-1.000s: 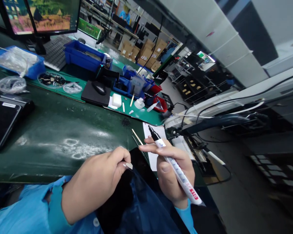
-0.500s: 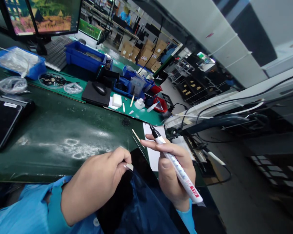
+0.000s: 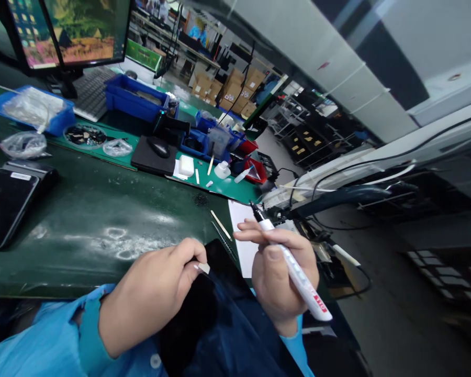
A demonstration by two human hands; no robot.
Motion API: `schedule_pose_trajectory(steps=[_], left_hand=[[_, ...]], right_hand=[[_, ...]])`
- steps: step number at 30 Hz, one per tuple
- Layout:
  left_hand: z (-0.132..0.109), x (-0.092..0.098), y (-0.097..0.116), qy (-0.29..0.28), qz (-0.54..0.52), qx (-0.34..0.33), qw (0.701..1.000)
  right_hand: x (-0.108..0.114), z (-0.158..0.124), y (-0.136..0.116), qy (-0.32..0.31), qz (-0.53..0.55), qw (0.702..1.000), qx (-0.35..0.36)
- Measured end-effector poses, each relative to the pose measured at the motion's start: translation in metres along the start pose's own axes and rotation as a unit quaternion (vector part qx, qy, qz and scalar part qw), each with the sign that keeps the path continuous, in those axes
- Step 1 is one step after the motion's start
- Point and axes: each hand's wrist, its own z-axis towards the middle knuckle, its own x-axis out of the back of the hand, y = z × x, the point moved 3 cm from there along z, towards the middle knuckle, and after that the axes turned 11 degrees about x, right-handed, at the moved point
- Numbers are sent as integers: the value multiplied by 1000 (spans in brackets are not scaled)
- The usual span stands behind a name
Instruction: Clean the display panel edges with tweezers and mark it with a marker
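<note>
"What do we find at the left hand (image 3: 151,298)?"

"We find thumb and finger clamped on a small white tab (image 3: 203,268), just above a black panel (image 3: 215,262) at the edge of the green bench (image 3: 94,246)."

"And the right hand (image 3: 284,277)?"

"We find it wrapped around a white marker pen (image 3: 300,269), black tip raised; a white paper sheet (image 3: 241,235) lies just beyond."

Light blue work smock (image 3: 31,335) with teal cuffs (image 3: 89,327) and a round white snap button (image 3: 155,361); bare left hand (image 3: 149,298) and bare right hand (image 3: 280,283).
</note>
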Motion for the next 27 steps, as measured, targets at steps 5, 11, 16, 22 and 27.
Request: schedule_pose_trajectory(steps=[5, 11, 16, 22, 27], left_hand=[[9, 31, 33, 65, 49, -126, 989], [-1, 109, 112, 242, 115, -334, 904], [-39, 170, 173, 387, 190, -452, 781], [-80, 205, 216, 523, 215, -456, 687], [-104, 214, 232, 570, 190, -461, 653]], right_hand=[[-11, 37, -15, 65, 111, 991, -28], [4, 100, -74, 91, 228, 969, 43], [38, 128, -124, 80, 175, 975, 113], [65, 151, -175, 134, 45, 960, 242], [65, 157, -211, 164, -9, 936, 312]])
